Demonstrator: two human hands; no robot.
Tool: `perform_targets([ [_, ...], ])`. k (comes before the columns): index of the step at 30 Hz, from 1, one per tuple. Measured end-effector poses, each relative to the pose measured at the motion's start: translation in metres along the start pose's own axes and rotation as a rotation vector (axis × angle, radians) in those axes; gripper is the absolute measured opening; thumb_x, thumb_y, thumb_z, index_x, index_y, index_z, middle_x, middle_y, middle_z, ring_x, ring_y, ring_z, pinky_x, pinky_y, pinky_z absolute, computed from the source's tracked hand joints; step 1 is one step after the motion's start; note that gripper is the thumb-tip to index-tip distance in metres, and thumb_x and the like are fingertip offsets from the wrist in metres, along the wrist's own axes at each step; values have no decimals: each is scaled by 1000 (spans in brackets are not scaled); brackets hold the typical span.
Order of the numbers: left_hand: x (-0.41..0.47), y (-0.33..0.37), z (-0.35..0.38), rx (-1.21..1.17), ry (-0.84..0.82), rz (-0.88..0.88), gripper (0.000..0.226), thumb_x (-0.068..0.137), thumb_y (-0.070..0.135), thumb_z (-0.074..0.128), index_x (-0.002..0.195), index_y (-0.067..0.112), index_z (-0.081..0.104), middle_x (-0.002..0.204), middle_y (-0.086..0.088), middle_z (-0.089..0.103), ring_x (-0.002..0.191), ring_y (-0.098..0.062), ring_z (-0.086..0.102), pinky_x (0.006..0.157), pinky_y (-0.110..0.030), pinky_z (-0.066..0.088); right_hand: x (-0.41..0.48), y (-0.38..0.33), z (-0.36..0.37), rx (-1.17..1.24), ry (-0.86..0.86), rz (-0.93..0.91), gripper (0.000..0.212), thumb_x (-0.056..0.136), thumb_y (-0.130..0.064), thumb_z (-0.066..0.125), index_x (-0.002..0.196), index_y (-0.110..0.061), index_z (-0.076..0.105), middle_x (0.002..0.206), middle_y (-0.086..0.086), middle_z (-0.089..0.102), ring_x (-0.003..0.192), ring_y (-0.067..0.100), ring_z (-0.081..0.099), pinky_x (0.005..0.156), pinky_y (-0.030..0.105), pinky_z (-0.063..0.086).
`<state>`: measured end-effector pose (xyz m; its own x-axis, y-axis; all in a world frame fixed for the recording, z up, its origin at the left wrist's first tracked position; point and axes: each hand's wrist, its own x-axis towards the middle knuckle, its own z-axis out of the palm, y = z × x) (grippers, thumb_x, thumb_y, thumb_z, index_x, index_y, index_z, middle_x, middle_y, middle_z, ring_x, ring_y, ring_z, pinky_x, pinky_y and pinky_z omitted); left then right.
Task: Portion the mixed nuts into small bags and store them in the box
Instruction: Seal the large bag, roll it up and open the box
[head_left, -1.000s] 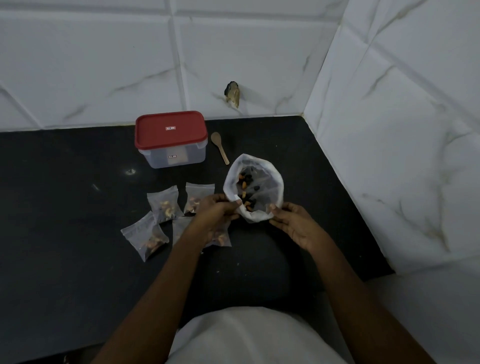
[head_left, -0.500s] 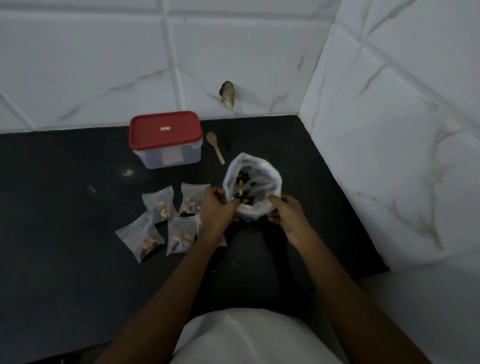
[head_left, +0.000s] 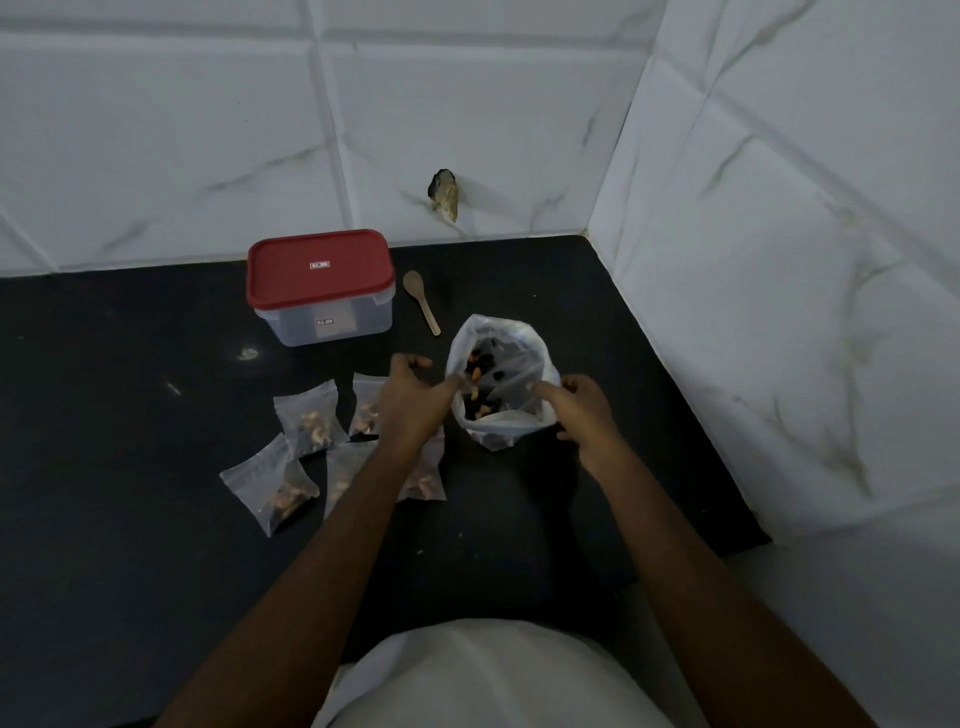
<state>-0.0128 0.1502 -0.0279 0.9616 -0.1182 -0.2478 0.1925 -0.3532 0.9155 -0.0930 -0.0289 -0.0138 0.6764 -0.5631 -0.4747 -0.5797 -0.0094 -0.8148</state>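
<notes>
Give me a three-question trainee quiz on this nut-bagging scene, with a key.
1. True or false: the red lid sits on the storage box.
2. The wooden spoon lies: A) inside the box; B) on the countertop beside the box; C) on top of the lid.
3. How many small bags of nuts lie on the countertop?
Key: 1 true; 2 B; 3 five.

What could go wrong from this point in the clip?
The soft, open nut bag, its rim pinched by the right hand, may slump and spill if released. The left arm crosses over the small bags, so drawing it back might drag them.
</notes>
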Motion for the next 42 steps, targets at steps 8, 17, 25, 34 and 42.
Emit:
perform_targets([
  [8,30,15,0,103,-223,-88,44,91,35,64,128,21,46,114,0,57,89,-14,62,64,-33,56,25,-16,1,83,26,-83,25,80,-9,77,101,-11,64,99,6,67,90,19,64,70,29,54],
  [17,48,10,-7,128,-268,-59,45,89,31,67,128,21,47,115,-2,58,93,-18,64,69,-34,58,39,-29,-8,-213,-26,-157,31,78,-19,77,103,-17,60,96,-2,61,88,13,58,73,30,49],
  [25,64,25,3,201,-235,96,33,91,26,65,121,17,56,113,-2,63,91,-11,63,70,-29,57,66,-51,3,-321,42,-301,23,82,-30,77,93,-13,68,91,1,69,83,13,61,72,28,50],
  [34,69,22,-2,277,-278,151,29,87,24,68,113,18,55,102,4,58,88,-8,58,69,-22,48,70,-51,1,-570,101,-505,23,78,-12,76,88,-22,58,87,-4,61,84,17,61,68,26,42],
  [42,72,30,0,190,-288,192,18,90,28,67,101,19,56,97,1,61,90,-13,62,78,-30,54,70,-68,9,-526,-89,-498,32,86,-48,69,99,-19,68,92,-1,68,84,10,63,73,29,53],
])
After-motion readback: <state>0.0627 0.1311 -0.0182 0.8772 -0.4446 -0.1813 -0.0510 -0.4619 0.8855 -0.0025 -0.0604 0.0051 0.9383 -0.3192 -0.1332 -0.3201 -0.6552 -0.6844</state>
